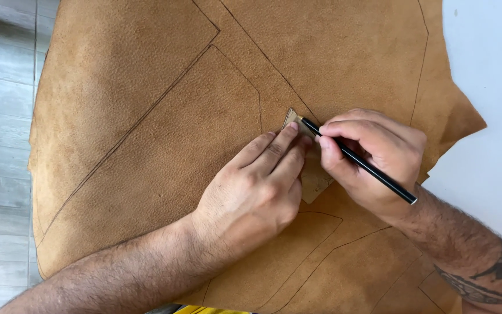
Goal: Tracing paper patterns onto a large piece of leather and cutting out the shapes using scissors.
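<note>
The left hand (pixel 257 186) presses its flat fingers on a small card template (pixel 312 174) lying on the tan leather hide (pixel 158 134). The right hand (pixel 373 154) pinches a black pen (pixel 358 161), its tip at the template's upper corner, seemingly tracing; the template must stay pinned as the line continues.

Hide (pixel 164 128): tan leather, matt, with a napped, finely pebbled grain like suede; dark thin drawn lines cross its surface. Its right edge is irregular and slightly curled.

Template (pixel 315 180): stiff card or board in a paler tan, smoother and flatter than the hide it lies on, with a faint dull sheen.

Pen (pixel 367 167): slim black barrel, smooth and glossy, probably plastic or lacquered; its rear end shows a pale cap.

Counter (pixel 489 87): right of the hide, white, smooth, matt.

Floor (pixel 1 145): left of the hide, grey planks with a wood-grain look, low sheen.
</note>
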